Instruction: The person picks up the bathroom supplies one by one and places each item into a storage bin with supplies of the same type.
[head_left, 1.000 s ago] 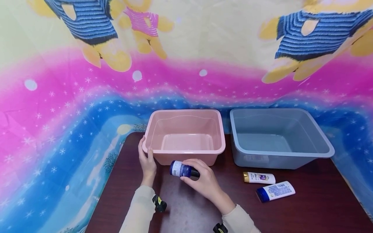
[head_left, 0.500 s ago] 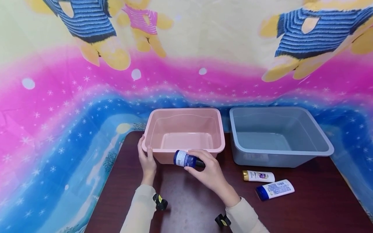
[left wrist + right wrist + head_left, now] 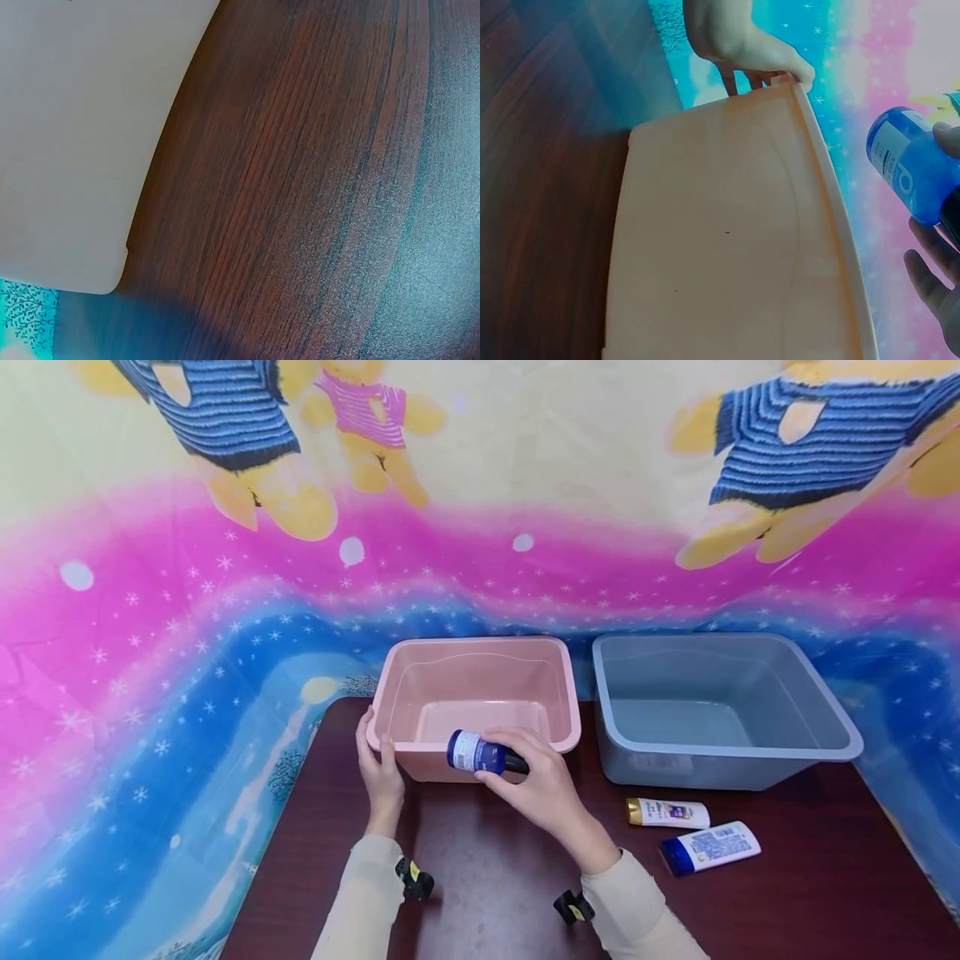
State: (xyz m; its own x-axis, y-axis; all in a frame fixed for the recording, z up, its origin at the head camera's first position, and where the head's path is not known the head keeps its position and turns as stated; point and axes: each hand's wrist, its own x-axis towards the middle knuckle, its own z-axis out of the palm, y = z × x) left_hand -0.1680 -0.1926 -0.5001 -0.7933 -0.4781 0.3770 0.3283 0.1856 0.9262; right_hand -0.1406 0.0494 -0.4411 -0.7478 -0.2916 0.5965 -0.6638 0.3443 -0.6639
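My left hand (image 3: 382,783) grips the left front corner of a pink plastic bin (image 3: 431,766), its thumb at the rim. In my right hand (image 3: 546,787) is a small blue bottle (image 3: 471,752) with a white label and black cap, lying sideways between thumb and fingers. The bottle overlaps the bin's front rim in the head view. From the right wrist, the blue bottle (image 3: 904,161) shows at the right, apart from the rim, with fingertips (image 3: 926,274) below it. Only bin wall and table show in the left wrist view.
A larger grey-blue bin (image 3: 682,768) stands right of the pink one. In front of it lie a white tube with a gold cap (image 3: 667,813) and a white bottle with a blue cap (image 3: 711,848). All are on a dark wooden table (image 3: 480,893) before a printed cloth backdrop (image 3: 510,577).
My right hand has raised the blue bottle and shifted it slightly right, from in front of the pink bin up to its front rim. My left hand stays on the bin's corner.
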